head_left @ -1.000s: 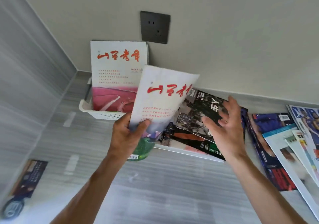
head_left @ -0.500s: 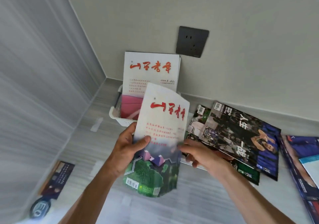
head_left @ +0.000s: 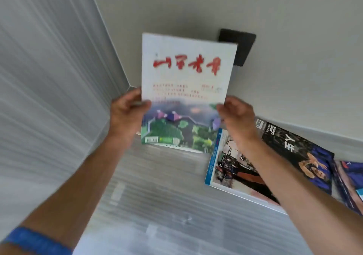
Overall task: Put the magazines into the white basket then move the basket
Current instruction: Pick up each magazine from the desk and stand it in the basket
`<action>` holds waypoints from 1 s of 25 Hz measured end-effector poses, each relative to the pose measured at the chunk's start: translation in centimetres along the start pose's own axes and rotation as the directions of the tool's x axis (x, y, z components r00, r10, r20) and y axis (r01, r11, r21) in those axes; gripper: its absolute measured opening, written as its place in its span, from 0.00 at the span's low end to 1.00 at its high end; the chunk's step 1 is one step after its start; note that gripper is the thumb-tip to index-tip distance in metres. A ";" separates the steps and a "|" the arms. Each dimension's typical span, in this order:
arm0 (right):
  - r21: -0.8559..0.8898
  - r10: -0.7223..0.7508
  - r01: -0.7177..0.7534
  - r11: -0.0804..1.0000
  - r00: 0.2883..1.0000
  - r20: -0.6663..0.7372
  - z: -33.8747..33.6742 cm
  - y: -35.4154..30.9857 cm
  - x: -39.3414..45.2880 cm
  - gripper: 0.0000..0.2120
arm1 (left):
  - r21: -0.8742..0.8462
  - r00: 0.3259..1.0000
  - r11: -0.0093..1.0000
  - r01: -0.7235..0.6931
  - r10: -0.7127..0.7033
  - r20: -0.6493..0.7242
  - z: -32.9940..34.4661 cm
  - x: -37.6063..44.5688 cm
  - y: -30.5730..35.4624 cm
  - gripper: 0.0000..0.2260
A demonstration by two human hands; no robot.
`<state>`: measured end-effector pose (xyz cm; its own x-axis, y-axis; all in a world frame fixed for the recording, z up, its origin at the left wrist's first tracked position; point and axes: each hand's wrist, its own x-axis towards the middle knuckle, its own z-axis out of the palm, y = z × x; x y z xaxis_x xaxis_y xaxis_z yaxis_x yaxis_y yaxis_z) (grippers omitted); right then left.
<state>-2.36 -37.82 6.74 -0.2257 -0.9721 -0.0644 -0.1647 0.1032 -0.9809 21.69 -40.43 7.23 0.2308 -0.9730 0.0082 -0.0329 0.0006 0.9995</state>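
Both hands, left hand (head_left: 127, 111) and right hand (head_left: 235, 113), grip white magazine (head_left: 186, 89) upright | keep edges level, lower straight between them.

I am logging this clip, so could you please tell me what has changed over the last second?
The right hand left the dark magazine and now grips the white magazine, raised upright by both hands. The left hand kept its grip; the dark magazine stayed flat.
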 end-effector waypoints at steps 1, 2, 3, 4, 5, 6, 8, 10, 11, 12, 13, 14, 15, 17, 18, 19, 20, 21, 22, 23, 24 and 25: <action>0.032 -0.054 0.055 0.998 0.998 -0.039 0.4 -1.4 1.6 0.08 | 0.026 0.999 0.999 -0.039 0.040 -0.035 0.0 2.1 1.1 0.20; 0.055 -0.095 0.099 0.994 0.993 -0.072 0.8 -2.5 3.1 0.07 | 0.052 0.996 0.996 -0.068 0.071 -0.054 0.1 4.0 2.0 0.19; 0.058 -0.123 0.128 0.990 0.988 -0.089 1.2 -3.3 4.4 0.06 | 0.073 0.994 0.994 -0.075 0.081 -0.071 0.1 5.7 2.4 0.18; 0.033 -0.146 0.150 0.988 0.984 -0.098 1.6 -3.6 5.5 0.06 | 0.093 0.994 0.994 -0.064 0.072 -0.085 0.1 7.0 2.4 0.17; -0.007 -0.152 0.152 0.988 0.983 -0.100 2.1 -3.3 6.2 0.07 | 0.142 0.994 0.989 -0.042 0.056 -0.097 0.2 7.8 2.0 0.17; -0.056 -0.138 0.133 0.990 0.986 -0.099 2.4 -2.5 6.6 0.07 | 0.220 0.994 0.975 -0.020 0.044 -0.103 0.5 8.2 1.5 0.16; -0.096 -0.062 0.053 0.994 0.994 -0.091 3.0 -0.5 7.0 0.11 | 0.351 0.994 0.936 0.008 0.030 -0.101 1.0 8.1 0.1 0.14; -0.114 0.001 -0.013 0.993 0.995 -0.101 3.3 1.8 6.7 0.12 | 0.412 0.992 0.909 0.060 -0.010 -0.124 1.1 7.5 -1.9 0.13; -0.160 0.010 -0.025 0.987 0.995 -0.096 3.3 3.0 6.5 0.10 | 0.448 0.989 0.889 0.101 -0.041 -0.143 0.8 7.3 -3.0 0.12; -0.233 0.017 -0.038 0.972 0.996 -0.093 3.2 4.3 6.5 0.08 | 0.484 0.985 0.864 0.139 -0.072 -0.154 0.5 7.2 -4.1 0.11; -0.290 0.043 -0.069 0.955 0.995 -0.095 2.9 5.2 6.7 0.07 | 0.512 0.981 0.840 0.181 -0.115 -0.158 0.1 7.2 -5.2 0.08; -0.304 0.093 -0.125 0.944 0.989 -0.115 2.6 6.0 7.0 0.09 | 0.526 0.974 0.821 0.222 -0.158 -0.165 -0.2 7.3 -5.8 0.07; -0.270 0.148 -0.180 0.946 0.980 -0.136 2.2 6.4 7.3 0.12 | 0.540 0.967 0.803 0.253 -0.184 -0.179 -0.3 7.0 -6.1 0.07; -0.176 0.178 -0.205 0.963 0.971 -0.159 1.4 6.7 6.3 0.16 | 0.545 0.973 0.811 0.213 -0.122 -0.198 0.2 4.7 -6.0 0.07; -0.187 0.125 -0.154 0.970 0.979 -0.161 0.9 6.8 4.9 0.16 | 0.508 0.985 0.852 0.127 -0.048 -0.166 0.8 2.4 -5.9 0.07; -0.242 0.048 -0.083 0.967 0.988 -0.147 0.2 7.1 2.6 0.14 | 0.451 0.993 0.892 0.034 0.023 -0.119 1.5 -0.6 -6.0 0.08; -0.313 -0.024 -0.013 0.950 0.993 -0.113 -0.6 7.9 0.0 0.12 | 0.402 0.997 0.915 -0.016 0.044 -0.061 2.3 -4.0 -6.5 0.08; -0.382 -0.071 0.040 0.923 0.995 -0.068 -1.4 9.1 -2.7 0.10 | 0.382 1.000 0.924 -0.004 0.000 0.011 3.2 -7.6 -7.2 0.08; -0.464 -0.105 0.083 0.882 0.994 -0.021 -2.3 10.6 -5.2 0.10 | 0.385 0.992 0.922 0.046 -0.089 0.094 4.1 -10.7 -8.6 0.08; -0.557 -0.130 0.121 0.822 0.991 0.023 -3.4 12.5 -7.4 0.10 | 0.417 0.962 0.902 0.116 -0.206 0.178 5.2 -13.1 -10.0 0.10; -0.646 -0.141 0.149 0.748 0.988 0.065 -4.6 14.4 -8.9 0.12 | 0.489 0.924 0.860 0.147 -0.296 0.242 6.5 -14.9 -11.3 0.15; -0.716 -0.131 0.161 0.680 0.987 0.097 -5.7 16.0 -9.9 0.13 | 0.592 0.897 0.801 0.090 -0.324 0.302 7.5 -16.3 -12.6 0.21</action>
<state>-8.23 -25.37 -7.24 -0.1080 -0.9930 0.0476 -0.8355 0.0647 -0.5457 11.03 -26.35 -5.78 -0.0763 -0.9424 -0.3258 -0.5816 -0.2234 0.7822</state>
